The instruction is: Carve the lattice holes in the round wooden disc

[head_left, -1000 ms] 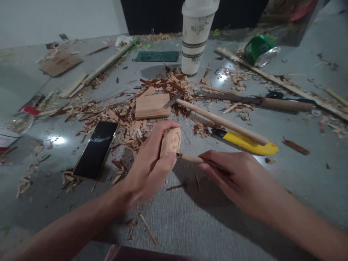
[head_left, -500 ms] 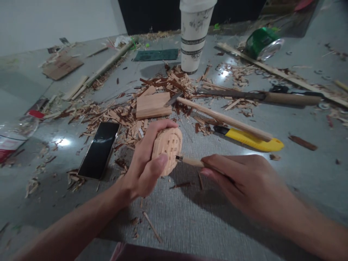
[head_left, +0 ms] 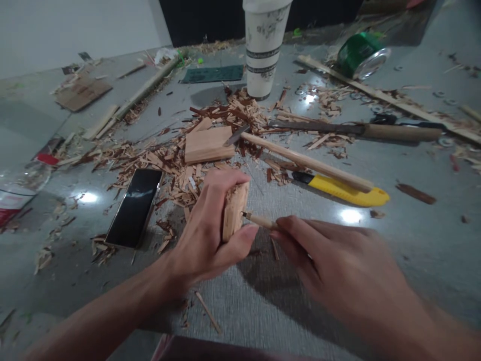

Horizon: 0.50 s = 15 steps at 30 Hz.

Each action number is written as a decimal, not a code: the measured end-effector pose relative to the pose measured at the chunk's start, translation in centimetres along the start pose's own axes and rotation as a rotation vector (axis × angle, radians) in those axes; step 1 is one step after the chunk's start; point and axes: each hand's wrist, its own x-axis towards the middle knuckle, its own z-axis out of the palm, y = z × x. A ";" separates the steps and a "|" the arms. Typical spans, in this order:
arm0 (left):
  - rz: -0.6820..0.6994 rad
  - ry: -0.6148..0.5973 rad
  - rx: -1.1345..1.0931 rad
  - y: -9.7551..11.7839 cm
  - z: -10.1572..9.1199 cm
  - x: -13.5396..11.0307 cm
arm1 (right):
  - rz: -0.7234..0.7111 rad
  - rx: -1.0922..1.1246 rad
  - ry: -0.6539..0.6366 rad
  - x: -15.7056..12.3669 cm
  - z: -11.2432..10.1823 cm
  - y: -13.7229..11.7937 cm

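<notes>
My left hand (head_left: pixel 210 225) is wrapped round a small carved wood block (head_left: pixel 235 210), held on edge above the table so its narrow side shows. The face with the cut notches is turned out of sight. In my right hand (head_left: pixel 334 255) is a thin wood-handled carving chisel (head_left: pixel 259 220), gripped like a pen. Its small metal tip meets or nearly meets the block's right edge; contact cannot be made out for sure. Beyond the hands, a yellow utility knife (head_left: pixel 338 190) lies beside a wood-handled carving knife (head_left: pixel 308 163), whose blade rests on a flat wood piece (head_left: pixel 208 145).
A phone (head_left: pixel 135 208) lies left of my hands. Wood shavings (head_left: pixel 150 160) spread across the grey table. Farther back stand a paper cup (head_left: pixel 263 55) and a tipped green can (head_left: pixel 363 56). A file (head_left: pixel 398 133) lies at right, a plastic bottle (head_left: pixel 22 185) at far left.
My left hand has turned the wood block, swinging its notched face away and its side edge into view. The left thumb has come off that face. The chisel tip stays close to the block.
</notes>
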 end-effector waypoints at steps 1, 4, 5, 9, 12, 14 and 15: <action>-0.011 -0.005 -0.006 0.0 0.0 0.0 | -0.005 -0.003 -0.003 0.0 0.0 0.0; -0.087 0.023 -0.145 -0.6 -0.2 0.1 | -0.010 0.114 -0.046 0.3 -0.2 0.5; -0.129 0.029 -0.208 -0.9 -0.3 0.1 | -0.015 0.162 -0.066 0.5 -0.3 0.8; -0.264 -0.005 -0.308 -1.7 -0.3 0.2 | -0.082 0.182 -0.095 0.9 -0.3 1.8; -0.260 -0.001 -0.207 -1.2 -0.1 0.1 | -0.128 0.083 -0.061 0.8 -0.3 1.6; -0.175 -0.004 -0.086 -0.5 0.0 0.1 | -0.100 0.040 -0.046 0.5 -0.4 0.9; -0.110 -0.003 -0.041 -0.2 0.0 0.0 | -0.066 0.038 -0.045 0.4 -0.5 0.6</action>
